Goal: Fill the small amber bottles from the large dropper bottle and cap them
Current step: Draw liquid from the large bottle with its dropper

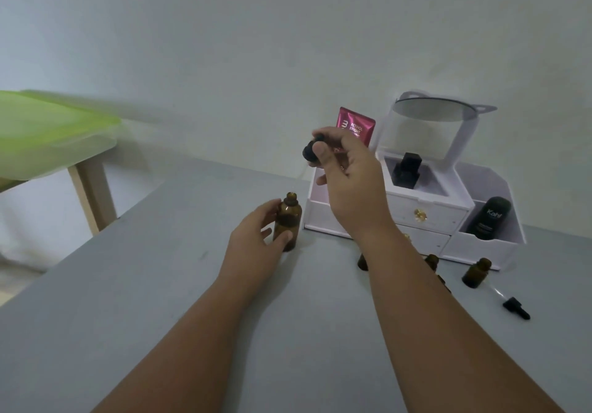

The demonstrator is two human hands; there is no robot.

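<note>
dim, flat light | soft shadows | blurred left edge | wide-angle bend at edges

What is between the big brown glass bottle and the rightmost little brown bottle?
The head view shows the person's right forearm crossing that gap, with more little brown glass bottles peeking out from behind it on both sides.

Glossy amber glass on the large dropper bottle (287,222) and the small amber bottle (476,272). Matt black, rubbery-looking bulb on the dropper cap (310,151). Smooth matt grey across the desk (160,284). Smooth white plastic for the organiser (426,211), with a shiny gold-coloured knob (419,214). Glossy pink foil on the sachet (354,124). Pale bare wood on the table leg (91,198), under a translucent green plastic top (48,124).
</note>
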